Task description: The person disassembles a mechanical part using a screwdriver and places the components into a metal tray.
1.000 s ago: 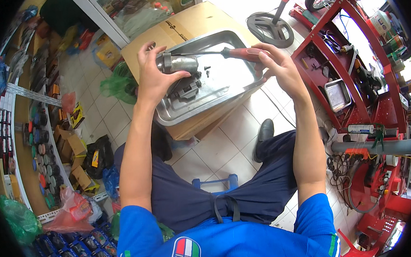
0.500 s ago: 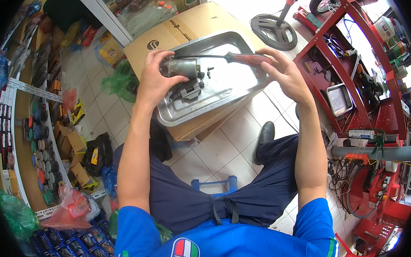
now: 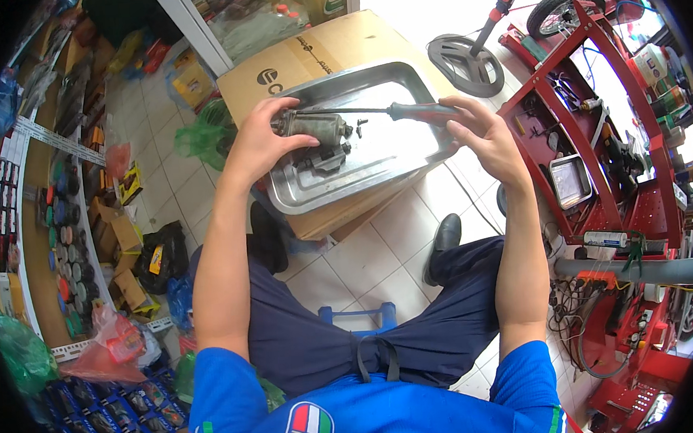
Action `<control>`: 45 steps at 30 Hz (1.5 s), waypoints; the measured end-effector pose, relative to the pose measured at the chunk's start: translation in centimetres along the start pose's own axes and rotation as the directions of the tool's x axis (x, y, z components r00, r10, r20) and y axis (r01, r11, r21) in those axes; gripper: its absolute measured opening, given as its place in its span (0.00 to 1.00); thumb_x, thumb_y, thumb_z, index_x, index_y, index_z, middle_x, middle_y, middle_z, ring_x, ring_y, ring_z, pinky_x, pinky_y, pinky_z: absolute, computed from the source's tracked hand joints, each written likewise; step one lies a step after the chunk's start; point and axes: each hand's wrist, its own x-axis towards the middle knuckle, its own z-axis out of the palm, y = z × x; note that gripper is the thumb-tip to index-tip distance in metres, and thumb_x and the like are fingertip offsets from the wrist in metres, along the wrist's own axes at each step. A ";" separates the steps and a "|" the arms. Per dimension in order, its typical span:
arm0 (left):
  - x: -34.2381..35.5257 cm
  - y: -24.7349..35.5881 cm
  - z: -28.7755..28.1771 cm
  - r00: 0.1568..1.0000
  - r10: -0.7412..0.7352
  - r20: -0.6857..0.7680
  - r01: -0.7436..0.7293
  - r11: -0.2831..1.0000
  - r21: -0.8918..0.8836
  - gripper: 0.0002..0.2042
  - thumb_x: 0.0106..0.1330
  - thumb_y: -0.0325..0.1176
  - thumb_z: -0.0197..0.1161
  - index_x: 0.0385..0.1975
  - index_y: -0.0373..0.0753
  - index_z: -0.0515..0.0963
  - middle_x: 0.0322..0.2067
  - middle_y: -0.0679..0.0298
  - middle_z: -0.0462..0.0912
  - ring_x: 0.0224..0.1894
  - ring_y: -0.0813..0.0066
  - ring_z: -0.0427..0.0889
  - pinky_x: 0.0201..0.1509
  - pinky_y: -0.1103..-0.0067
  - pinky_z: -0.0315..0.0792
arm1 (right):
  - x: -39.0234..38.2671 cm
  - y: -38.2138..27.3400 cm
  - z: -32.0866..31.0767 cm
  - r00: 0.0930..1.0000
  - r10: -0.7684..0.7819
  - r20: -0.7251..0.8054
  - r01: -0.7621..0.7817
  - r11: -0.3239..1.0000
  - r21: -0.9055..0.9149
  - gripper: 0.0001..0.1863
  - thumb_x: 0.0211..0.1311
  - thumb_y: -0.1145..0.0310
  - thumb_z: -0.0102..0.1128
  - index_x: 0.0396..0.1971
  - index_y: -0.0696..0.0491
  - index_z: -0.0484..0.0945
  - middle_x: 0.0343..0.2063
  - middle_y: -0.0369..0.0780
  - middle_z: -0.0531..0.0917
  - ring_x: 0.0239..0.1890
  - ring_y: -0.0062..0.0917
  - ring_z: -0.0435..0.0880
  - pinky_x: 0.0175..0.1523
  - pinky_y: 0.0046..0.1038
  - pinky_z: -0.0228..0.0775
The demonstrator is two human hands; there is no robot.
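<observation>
My left hand (image 3: 256,143) is curled round a worn metal cylinder (image 3: 314,129), like a small motor housing, over the left part of a shallow steel tray (image 3: 294,204). A narrower stub shows at the cylinder's right end. In my right hand (image 3: 484,138) is a screwdriver (image 3: 427,112) with a red and grey handle, held between thumb and fingers. Its long dark shaft points left, along the far side of the cylinder; the tip is near my left fingers. A dark metal bracket-like part (image 3: 329,161) lies in the tray just below the cylinder. Small screws (image 3: 361,127) lie to its right.
The tray rests on a cardboard box (image 3: 336,41). To the right stands a red tool trolley (image 3: 608,141) holding tools and a small metal tray (image 3: 571,181). Shelves (image 3: 66,241) with packaged goods line the left. A blue stool (image 3: 359,319) shows between my legs.
The cylinder has turned and tilted in my left hand, so the stub at its right end now shows. The screwdriver stays in my right hand. The whole view has shifted slightly.
</observation>
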 end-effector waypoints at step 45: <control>-0.2 1.5 0.4 0.997 -0.069 -0.033 0.069 0.998 0.007 0.36 0.46 0.42 0.85 0.55 0.34 0.79 0.49 0.49 0.85 0.53 0.56 0.84 0.58 0.68 0.77 | 0.1 -0.9 1.8 0.984 0.075 -0.161 -0.100 0.984 -0.149 0.21 0.75 0.62 0.60 0.61 0.55 0.73 0.32 0.38 0.86 0.32 0.16 0.78 0.38 0.23 0.72</control>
